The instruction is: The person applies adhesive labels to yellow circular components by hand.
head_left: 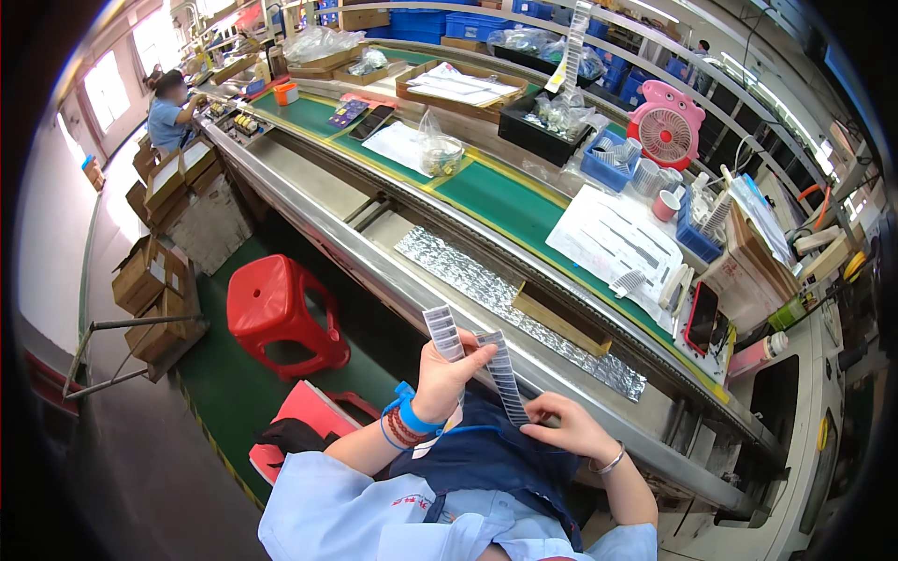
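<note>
Striped strip (506,385)'s at roughly 5 o'clock in view: left grip (445,381) pinching its 11 o'clock end plus a second strip (441,329), right grip (569,428) pinching the 5 o'clock end. Red stool (267,299)'s off toward 10.

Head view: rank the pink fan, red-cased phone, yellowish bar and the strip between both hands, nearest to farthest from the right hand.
1. Strip: lower end at the right hand.
2. Yellowish bar: ahead.
3. Red-cased phone: ahead, to the right.
4. Pink fan: farthest ahead, also right.
</note>
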The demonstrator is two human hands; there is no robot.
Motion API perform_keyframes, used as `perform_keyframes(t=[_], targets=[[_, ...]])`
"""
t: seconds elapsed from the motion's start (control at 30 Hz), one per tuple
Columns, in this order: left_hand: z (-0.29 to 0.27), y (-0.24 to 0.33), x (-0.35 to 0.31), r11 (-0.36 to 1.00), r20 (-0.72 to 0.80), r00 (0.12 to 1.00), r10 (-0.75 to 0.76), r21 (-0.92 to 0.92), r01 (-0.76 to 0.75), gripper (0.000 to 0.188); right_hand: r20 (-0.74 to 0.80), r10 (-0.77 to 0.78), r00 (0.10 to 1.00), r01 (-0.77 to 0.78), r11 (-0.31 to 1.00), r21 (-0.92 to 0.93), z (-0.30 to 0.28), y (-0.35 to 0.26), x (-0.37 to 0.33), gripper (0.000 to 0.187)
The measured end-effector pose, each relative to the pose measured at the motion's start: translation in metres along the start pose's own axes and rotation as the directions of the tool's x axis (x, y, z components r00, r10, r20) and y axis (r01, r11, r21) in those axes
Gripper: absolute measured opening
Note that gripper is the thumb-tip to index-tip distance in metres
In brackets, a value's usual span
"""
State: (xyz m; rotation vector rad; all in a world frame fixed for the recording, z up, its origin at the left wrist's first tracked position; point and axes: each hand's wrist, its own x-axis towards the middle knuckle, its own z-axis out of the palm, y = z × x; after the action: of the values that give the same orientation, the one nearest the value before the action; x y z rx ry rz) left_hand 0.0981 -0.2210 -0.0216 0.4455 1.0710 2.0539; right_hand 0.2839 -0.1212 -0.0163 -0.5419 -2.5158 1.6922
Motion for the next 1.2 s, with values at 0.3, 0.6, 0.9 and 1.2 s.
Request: perform_keyframes(t=[0.3, 0.6, 0.9, 1.2], targets=[[0.026, -0.019, -0.019, 0.960, 0.305, 0.936, -0.178, 0.262, 0.097, 0.012, -0.096, -0.031, 0.995, 0.087, 0.751, 0.655, -0.015, -0.006, 0.018, 0.037], [0.032, -0.025, -0.026, 0.926, 0.388, 0.894, -0.225, 0.372, 0.071, 0.014, -0.309, -0.065, 0.949, 0.247, 0.762, 0.598, -0.043, -0.050, 0.024, 0.049], [0.034, -0.038, -0.030, 0.909, 0.407, 0.864, -0.296, 0.397, 0.124, 0.013, -0.379, 0.009, 0.925, 0.246, 0.747, 0.617, -0.051, -0.061, 0.020, 0.050], [0.036, -0.042, -0.029, 0.902, 0.408, 0.852, -0.329, 0.403, 0.156, 0.013, -0.417, -0.028, 0.908, 0.288, 0.765, 0.576, -0.056, -0.060, 0.019, 0.044]])
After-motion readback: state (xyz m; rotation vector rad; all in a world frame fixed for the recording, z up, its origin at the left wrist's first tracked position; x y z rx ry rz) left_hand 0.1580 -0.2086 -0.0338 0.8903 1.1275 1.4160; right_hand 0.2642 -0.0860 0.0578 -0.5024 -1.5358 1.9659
